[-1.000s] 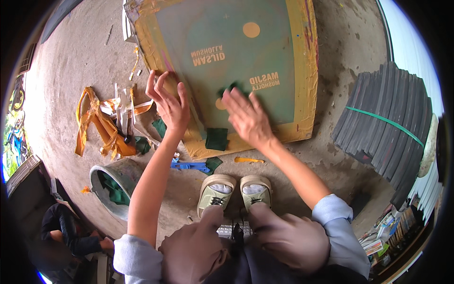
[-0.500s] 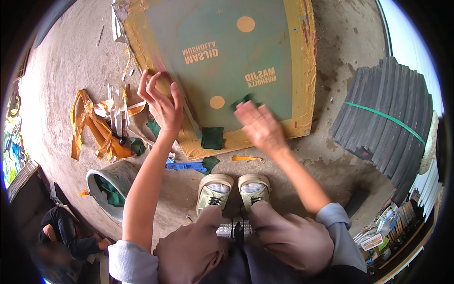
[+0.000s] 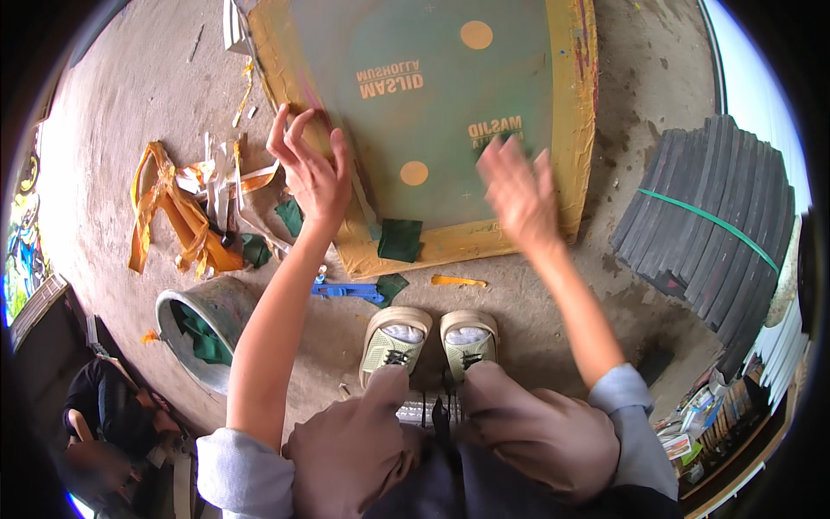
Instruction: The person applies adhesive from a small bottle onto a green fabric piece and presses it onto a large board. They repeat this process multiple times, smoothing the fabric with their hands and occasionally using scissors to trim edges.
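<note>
A silk-screen frame (image 3: 391, 156) lies on the ground, its green mesh bordered by yellowish-brown tape. Pale lettering and round shapes show on the mesh. My left hand (image 3: 316, 177) is at the frame's left border, fingers apart and slightly bent, holding nothing. Over the lower right of the mesh, my right hand (image 3: 525, 195) is blurred by motion. Under its fingertips is a dark green cloth piece (image 3: 486, 149), mostly hidden by the fingers. Another dark green cloth square (image 3: 399, 240) rests on the frame's lower border.
At left lie crumpled orange tape strips (image 3: 177, 216) and a tipped grey bucket (image 3: 226, 303) with green cloth inside. A blue cutter (image 3: 344, 291) lies before my shoes (image 3: 396, 344). To the right stands a strapped dark stack (image 3: 705, 221). A person (image 3: 112, 402) sits at lower left.
My right hand has moved up and to the right across the mesh, with the cloth under its fingertips. My left hand stays by the left border. The whole view has shifted slightly.
</note>
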`<state>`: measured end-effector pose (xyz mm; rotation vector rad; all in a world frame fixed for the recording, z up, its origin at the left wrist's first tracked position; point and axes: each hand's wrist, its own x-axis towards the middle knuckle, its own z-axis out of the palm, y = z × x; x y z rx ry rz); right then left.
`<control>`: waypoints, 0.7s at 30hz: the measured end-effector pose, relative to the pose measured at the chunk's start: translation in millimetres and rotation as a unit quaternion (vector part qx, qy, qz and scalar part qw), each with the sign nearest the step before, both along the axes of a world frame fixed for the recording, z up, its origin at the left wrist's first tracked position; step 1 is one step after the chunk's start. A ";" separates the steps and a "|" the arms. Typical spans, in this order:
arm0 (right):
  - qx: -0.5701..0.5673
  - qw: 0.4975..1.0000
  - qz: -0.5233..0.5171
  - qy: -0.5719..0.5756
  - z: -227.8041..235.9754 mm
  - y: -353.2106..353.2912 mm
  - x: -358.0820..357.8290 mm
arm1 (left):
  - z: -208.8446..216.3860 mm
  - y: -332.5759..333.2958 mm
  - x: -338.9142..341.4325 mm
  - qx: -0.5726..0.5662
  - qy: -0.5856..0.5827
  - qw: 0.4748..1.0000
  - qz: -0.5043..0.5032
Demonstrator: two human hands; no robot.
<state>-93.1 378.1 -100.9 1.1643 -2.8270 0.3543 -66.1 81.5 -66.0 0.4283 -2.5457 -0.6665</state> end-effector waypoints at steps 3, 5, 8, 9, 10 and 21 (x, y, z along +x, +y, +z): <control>-0.071 0.980 -0.142 0.120 37.0 -8.2 -103.5 | -0.2 6.2 -5.4 0.004 0.005 1.000 -0.003; -0.103 0.969 -0.179 0.132 26.9 -22.4 -106.8 | -0.9 9.4 -7.5 0.011 0.003 1.000 -0.008; -0.018 0.999 -0.042 -0.022 22.0 -45.5 -9.6 | 1.6 -1.8 0.7 -0.005 -0.004 1.000 0.001; -0.030 0.997 0.011 -0.066 9.1 -36.6 32.0 | 0.7 -2.3 -0.8 -0.017 0.006 1.000 -0.004; -0.011 0.995 0.041 -0.089 -1.3 -21.0 69.7 | -0.3 0.7 -5.3 -0.023 0.020 0.999 -0.012; -0.088 0.982 -0.165 -0.002 15.0 -26.3 -15.8 | 0.8 4.4 -4.1 -0.014 -0.005 1.000 0.000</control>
